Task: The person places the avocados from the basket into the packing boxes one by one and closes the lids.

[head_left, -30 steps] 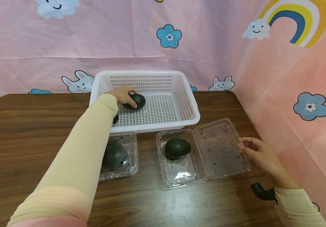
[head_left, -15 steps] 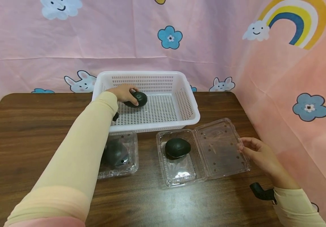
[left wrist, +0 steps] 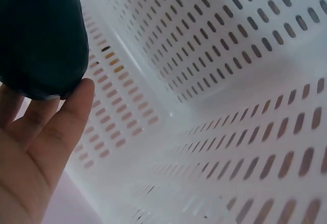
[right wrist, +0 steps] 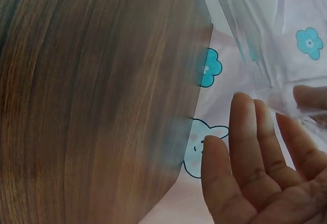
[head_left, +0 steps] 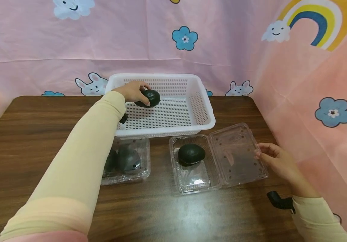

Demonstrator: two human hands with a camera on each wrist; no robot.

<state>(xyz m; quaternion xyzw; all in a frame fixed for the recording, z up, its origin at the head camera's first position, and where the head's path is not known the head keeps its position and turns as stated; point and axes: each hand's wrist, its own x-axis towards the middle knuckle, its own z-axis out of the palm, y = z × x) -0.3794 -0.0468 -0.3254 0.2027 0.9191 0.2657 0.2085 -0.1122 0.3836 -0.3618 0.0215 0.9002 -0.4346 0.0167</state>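
Note:
My left hand grips a dark green avocado inside the white perforated basket, and the avocado appears raised off the basket floor. In the left wrist view, the fingertips press against the lower end of that avocado. At the right, my right hand pinches the outer edge of the raised clear lid of a plastic clamshell box between thumb and index finger; the other fingers stay spread in the right wrist view. One avocado lies in the open clamshell's base.
A closed clamshell with dark avocados inside stands to the left, partly hidden behind my left sleeve. Both boxes sit before the basket on a brown wooden table. Patterned cloth hangs behind and to the right.
My left hand has lifted the avocado upward a little within the basket. The right hand still holds the lid in about the same place. The head view has shifted slightly.

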